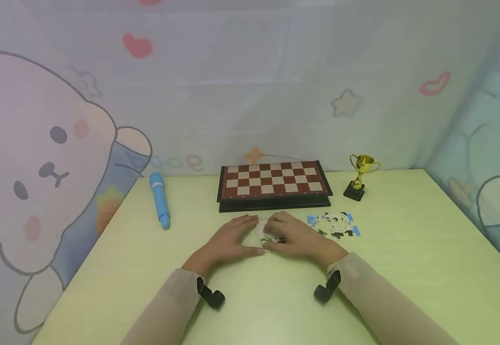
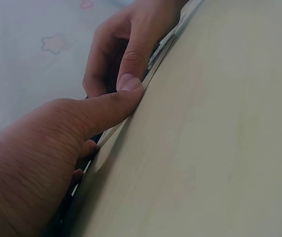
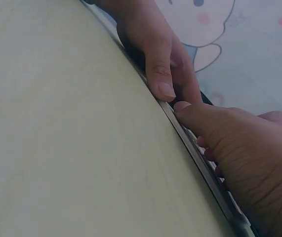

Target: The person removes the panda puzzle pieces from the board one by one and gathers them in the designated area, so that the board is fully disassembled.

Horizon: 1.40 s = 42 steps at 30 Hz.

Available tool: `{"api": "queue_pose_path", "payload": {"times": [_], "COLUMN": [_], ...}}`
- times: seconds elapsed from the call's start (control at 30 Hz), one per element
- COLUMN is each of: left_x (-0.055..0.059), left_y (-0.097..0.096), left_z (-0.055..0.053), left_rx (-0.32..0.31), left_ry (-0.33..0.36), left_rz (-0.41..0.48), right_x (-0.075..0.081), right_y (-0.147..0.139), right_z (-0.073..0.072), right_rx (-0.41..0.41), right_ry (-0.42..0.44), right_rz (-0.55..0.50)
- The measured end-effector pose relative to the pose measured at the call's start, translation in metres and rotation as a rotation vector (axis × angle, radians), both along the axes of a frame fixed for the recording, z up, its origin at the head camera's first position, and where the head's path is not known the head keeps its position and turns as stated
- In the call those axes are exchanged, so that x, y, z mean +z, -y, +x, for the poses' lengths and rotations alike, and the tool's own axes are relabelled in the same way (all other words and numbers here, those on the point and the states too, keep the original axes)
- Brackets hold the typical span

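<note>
A small puzzle board (image 1: pixel 259 231) with a pale rim lies between both hands, and part of its green, black and white picture shows. My left hand (image 1: pixel 229 243) rests at the board's left side, its fingers fairly straight and spread from the thumb, the thumb along the near edge. Over the board's right part, my right hand (image 1: pixel 297 238) has bent fingers and touches the picture; its palm hides whether a piece is pinched. The thumbs come close together in the left wrist view. Several loose puzzle pieces (image 1: pixel 337 218), blue with panda parts, lie right of the right hand.
Behind the hands a folded chessboard box (image 1: pixel 275 181) stands on the table (image 1: pixel 422 249). A gold trophy cup (image 1: pixel 364 165) on a black base is at the back right. Toward the back left lies a blue toy microphone (image 1: pixel 160 199). A printed cloth hangs behind the table.
</note>
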<state>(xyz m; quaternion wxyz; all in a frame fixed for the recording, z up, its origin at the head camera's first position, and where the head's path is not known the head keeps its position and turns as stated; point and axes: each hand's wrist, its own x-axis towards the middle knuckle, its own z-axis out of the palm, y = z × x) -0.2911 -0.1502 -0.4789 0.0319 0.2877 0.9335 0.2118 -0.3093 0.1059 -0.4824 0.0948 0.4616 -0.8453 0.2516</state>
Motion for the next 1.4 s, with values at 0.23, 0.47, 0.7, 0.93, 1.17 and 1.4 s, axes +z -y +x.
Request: {"api": "queue_pose_path", "payload": {"times": [0.23, 0.47, 0.7, 0.93, 1.17, 1.4], "left_x": [0.0004, -0.0002, 0.0016, 0.0017, 0.0005, -0.0003], "left_y": [0.0001, -0.0003, -0.0004, -0.0012, -0.0007, 0.0001], "left_z": [-0.0017, -0.0006, 0.0006, 0.0004, -0.0001, -0.0007], "left_rx": [-0.002, 0.000, 0.002, 0.013, 0.012, 0.008], "left_ry": [-0.021, -0.017, -0.011, -0.009, -0.008, -0.009], "left_rz": [-0.015, -0.024, -0.012, -0.009, -0.010, -0.015], "right_x": [0.0025, 0.0057, 0.0041, 0.0016, 0.0072, 0.0103], "right_y": [0.0003, 0.0012, 0.0027, 0.0017, 0.0022, 0.0028], "right_z": [0.0031, 0.0065, 0.0049, 0.0030, 0.0064, 0.0091], "right_rx": [0.002, -0.020, -0.043, -0.057, -0.073, -0.050], "right_ry": [0.021, 0.100, 0.128, 0.110, 0.171, 0.188], "right_rz": [-0.012, -0.003, 0.002, 0.007, 0.000, -0.017]}}
